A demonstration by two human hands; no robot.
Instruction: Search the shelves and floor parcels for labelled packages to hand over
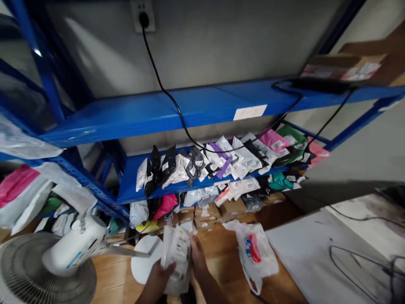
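Observation:
Low in the picture, both hands hold a clear plastic parcel [176,258] with a white label on it. My left hand [160,276] grips its lower left edge with the fingers curled round it. My right hand [198,257] presses against its right side with the fingers closed on it. The parcel is upright and blurred, above the wooden floor [221,253]. Just behind it stands the round white base [142,264] of a fan.
A blue metal rack [177,112] fills the view; its lower shelf [129,185] carries several bagged parcels [221,162], with more parcels and cardboard boxes [209,211] beneath. A white fan [47,266] stands at left. A plastic bag [256,253] lies on the floor. A white table [316,253] with cables is at right.

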